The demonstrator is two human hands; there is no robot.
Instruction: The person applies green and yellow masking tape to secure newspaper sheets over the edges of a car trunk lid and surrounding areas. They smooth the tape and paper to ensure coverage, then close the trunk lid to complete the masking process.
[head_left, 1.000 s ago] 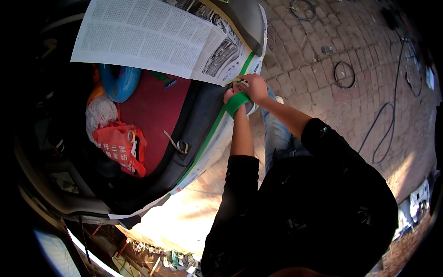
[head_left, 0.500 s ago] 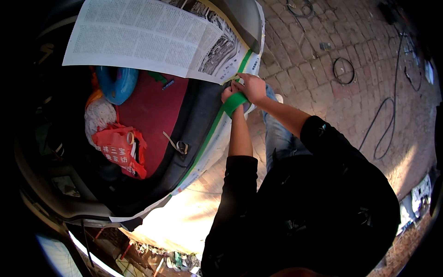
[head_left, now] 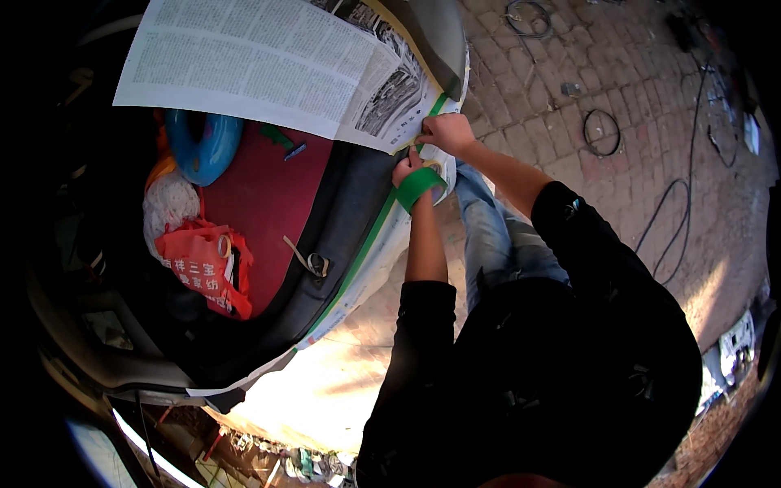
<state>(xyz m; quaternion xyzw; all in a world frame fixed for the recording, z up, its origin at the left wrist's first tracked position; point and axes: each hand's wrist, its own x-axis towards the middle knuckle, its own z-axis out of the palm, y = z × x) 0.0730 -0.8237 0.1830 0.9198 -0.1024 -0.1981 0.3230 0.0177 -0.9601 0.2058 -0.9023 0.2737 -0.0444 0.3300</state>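
A roll of green masking tape point(head_left: 416, 186) crosses my left wrist and seems looped round it. My left hand point(head_left: 407, 168) is closed at the padded black edge of a vehicle's trunk opening, with its fingertips at a short bit of green tape. Just above it, my right hand point(head_left: 447, 132) pinches at the lower corner of the newspaper sheet point(head_left: 244, 65); what lies between its fingertips is hidden. Along the opening's edge runs a green tape strip point(head_left: 362, 246), beside a white paper covering point(head_left: 370, 264).
Inside the trunk, a blue inflatable ring point(head_left: 195, 159), a white net-like bundle point(head_left: 171, 207) and a red bag point(head_left: 207, 264) lie on or beside a dark red floor panel point(head_left: 264, 203). Black cables point(head_left: 683, 203) lie on the brick paving point(head_left: 537, 163) to the right.
My right hand has drawn slightly up and away from my left hand, and a bit of green tape shows between them. The tape roll has tilted, showing its inner ring.
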